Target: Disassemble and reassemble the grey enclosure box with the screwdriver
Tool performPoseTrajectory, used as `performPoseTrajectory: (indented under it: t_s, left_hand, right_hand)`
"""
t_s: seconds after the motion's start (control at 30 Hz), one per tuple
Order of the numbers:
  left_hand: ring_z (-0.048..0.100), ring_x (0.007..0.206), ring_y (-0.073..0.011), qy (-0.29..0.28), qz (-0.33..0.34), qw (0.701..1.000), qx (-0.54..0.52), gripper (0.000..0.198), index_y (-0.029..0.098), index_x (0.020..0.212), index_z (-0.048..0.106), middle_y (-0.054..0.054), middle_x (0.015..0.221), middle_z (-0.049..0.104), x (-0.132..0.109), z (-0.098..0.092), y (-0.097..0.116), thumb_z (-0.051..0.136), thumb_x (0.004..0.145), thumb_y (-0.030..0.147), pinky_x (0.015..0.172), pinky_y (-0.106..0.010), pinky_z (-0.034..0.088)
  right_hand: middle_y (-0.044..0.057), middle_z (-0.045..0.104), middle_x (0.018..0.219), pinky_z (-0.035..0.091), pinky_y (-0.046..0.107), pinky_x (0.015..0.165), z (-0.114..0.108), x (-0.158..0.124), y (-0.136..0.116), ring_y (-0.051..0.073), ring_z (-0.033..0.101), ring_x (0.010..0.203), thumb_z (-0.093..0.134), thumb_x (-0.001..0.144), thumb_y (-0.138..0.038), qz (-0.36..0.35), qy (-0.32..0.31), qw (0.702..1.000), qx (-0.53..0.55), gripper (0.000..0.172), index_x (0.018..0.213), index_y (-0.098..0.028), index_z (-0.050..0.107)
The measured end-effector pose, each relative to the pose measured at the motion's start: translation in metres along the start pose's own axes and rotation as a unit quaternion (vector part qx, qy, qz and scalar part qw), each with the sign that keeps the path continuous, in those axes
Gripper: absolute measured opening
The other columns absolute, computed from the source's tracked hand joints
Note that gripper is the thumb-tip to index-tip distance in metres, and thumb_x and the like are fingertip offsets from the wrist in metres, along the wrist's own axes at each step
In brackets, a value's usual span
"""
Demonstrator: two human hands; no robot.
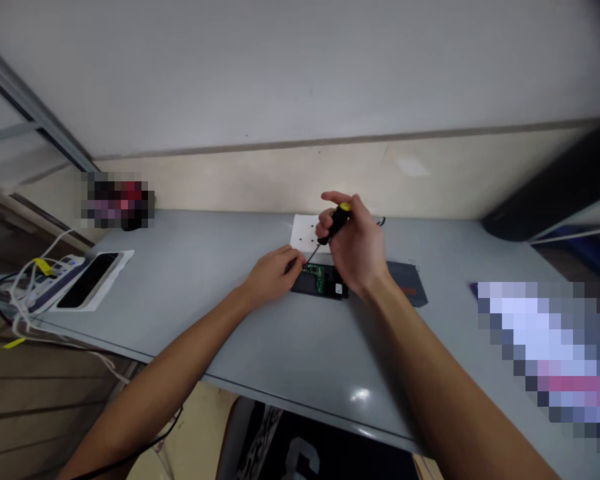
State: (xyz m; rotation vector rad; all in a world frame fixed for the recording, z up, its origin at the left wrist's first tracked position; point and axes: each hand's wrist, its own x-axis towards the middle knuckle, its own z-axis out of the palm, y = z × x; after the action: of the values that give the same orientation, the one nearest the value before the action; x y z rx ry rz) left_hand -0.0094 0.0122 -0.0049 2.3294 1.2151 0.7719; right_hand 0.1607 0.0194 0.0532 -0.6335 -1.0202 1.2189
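So, right hand (359, 250) has its grip curled round the screwdriver (336, 223), one finger off the handle, shaft slanting down left. Left hand (273, 275): fingers bunched by the tip, at the device's edge; can't tell if they pinch anything. Opened device (320, 283) lies on the desk (195, 243) under both hands, green board exposed. Looks like driver work at the board's upper-left; contact unclear. Next move calls for a seated tip and a steady device. White sheet (303, 230) behind, dark panel (409, 283) to the right.

head view, downward (and forward)
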Motion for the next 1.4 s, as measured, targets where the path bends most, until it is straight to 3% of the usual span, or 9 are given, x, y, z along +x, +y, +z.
performPoseTrajectory:
  t_s: [0.13, 0.33, 0.47, 0.53, 0.7, 0.87, 1.07, 1.23, 1.4]
  left_hand:
    - [0.064, 0.090, -0.0168, 0.002, 0.002, 1.000, -0.001, 0.025, 0.022, 0.098, 0.066, -0.003, 0.100, 0.069, 0.000, 0.000, 0.001, 0.042, 0.106, 0.027, 0.086, -0.032, 0.049]
    - [0.063, 0.088, -0.0168, -0.001, 0.009, 1.000, -0.005, 0.024, 0.021, 0.097, 0.064, -0.003, 0.098, 0.068, 0.000, -0.001, 0.000, 0.042, 0.105, 0.027, 0.083, -0.032, 0.049]
    - [0.063, 0.088, -0.0170, -0.002, 0.006, 1.000, 0.000, 0.025, 0.022, 0.096, 0.065, -0.003, 0.097, 0.068, 0.000, -0.001, 0.000, 0.043, 0.105, 0.027, 0.083, -0.033, 0.048]
    - [0.063, 0.089, -0.0172, -0.003, 0.002, 1.000, -0.001, 0.024, 0.022, 0.098, 0.066, -0.003, 0.098, 0.068, 0.000, 0.000, 0.000, 0.043, 0.105, 0.027, 0.083, -0.032, 0.049]
    - [0.063, 0.090, -0.0169, -0.001, 0.010, 1.000, -0.006, 0.023, 0.021, 0.098, 0.066, -0.003, 0.099, 0.068, 0.000, 0.001, -0.002, 0.044, 0.105, 0.026, 0.086, -0.032, 0.049]
    - [0.063, 0.090, -0.0164, 0.000, 0.010, 1.000, -0.008, 0.022, 0.021, 0.098, 0.066, -0.003, 0.099, 0.068, 0.001, 0.001, -0.003, 0.045, 0.104, 0.025, 0.086, -0.032, 0.048]
    - [0.063, 0.091, -0.0173, -0.001, 0.005, 1.000, -0.003, 0.024, 0.021, 0.098, 0.067, -0.003, 0.099, 0.067, 0.001, 0.001, -0.002, 0.045, 0.105, 0.027, 0.085, -0.033, 0.048]
    - [0.063, 0.090, -0.0170, -0.004, -0.010, 1.000, 0.006, 0.024, 0.022, 0.101, 0.068, -0.003, 0.100, 0.067, 0.000, 0.000, -0.001, 0.046, 0.105, 0.027, 0.082, -0.032, 0.047]
    - [0.063, 0.090, -0.0165, -0.001, 0.003, 1.000, -0.001, 0.024, 0.022, 0.100, 0.067, -0.003, 0.099, 0.067, 0.000, 0.001, -0.001, 0.044, 0.105, 0.027, 0.083, -0.032, 0.048]
  right_hand:
    - [0.000, 0.051, 0.079, 0.049, 0.031, 0.068, -0.006, 0.000, -0.003, 0.014, 0.053, 0.069, 0.059, 0.094, -0.060, 0.023, -0.026, 0.999, 0.004, 0.035, 0.105, -0.029, 0.068]
    - [0.001, 0.061, 0.092, 0.048, 0.029, 0.068, -0.004, -0.003, -0.002, 0.013, 0.061, 0.079, 0.080, 0.083, -0.043, 0.010, -0.004, 1.000, 0.020, 0.031, 0.080, -0.024, 0.056]
    - [-0.005, 0.043, 0.067, 0.040, 0.028, 0.056, 0.001, -0.002, 0.000, 0.010, 0.043, 0.058, 0.081, 0.081, -0.051, 0.011, 0.010, 1.000, 0.025, 0.047, 0.075, -0.024, 0.043]
    - [-0.004, 0.037, 0.065, 0.039, 0.029, 0.054, 0.001, 0.000, 0.001, 0.011, 0.038, 0.056, 0.073, 0.084, -0.062, 0.010, 0.012, 1.000, 0.014, 0.045, 0.078, -0.025, 0.048]
    - [0.001, 0.052, 0.076, 0.049, 0.032, 0.066, -0.008, 0.002, -0.002, 0.015, 0.053, 0.068, 0.059, 0.092, -0.063, 0.031, -0.044, 0.998, 0.023, 0.037, 0.093, -0.027, 0.066]
    - [0.002, 0.065, 0.094, 0.050, 0.029, 0.073, -0.006, -0.003, -0.004, 0.013, 0.062, 0.080, 0.075, 0.087, -0.047, 0.038, -0.042, 0.998, 0.026, 0.026, 0.089, -0.024, 0.064]
    - [-0.006, 0.052, 0.068, 0.041, 0.027, 0.061, 0.003, -0.002, 0.006, 0.010, 0.051, 0.061, 0.081, 0.082, -0.049, 0.005, 0.007, 1.000, 0.013, 0.039, 0.088, -0.026, 0.050]
    - [-0.002, 0.050, 0.072, 0.046, 0.029, 0.065, -0.008, 0.002, 0.002, 0.013, 0.052, 0.066, 0.060, 0.092, -0.066, 0.022, -0.028, 0.998, 0.055, 0.039, 0.106, -0.029, 0.063]
    - [0.002, 0.064, 0.091, 0.052, 0.029, 0.080, -0.016, 0.000, -0.003, 0.014, 0.064, 0.084, 0.066, 0.093, -0.050, 0.035, -0.045, 0.997, 0.047, 0.025, 0.100, -0.026, 0.070]
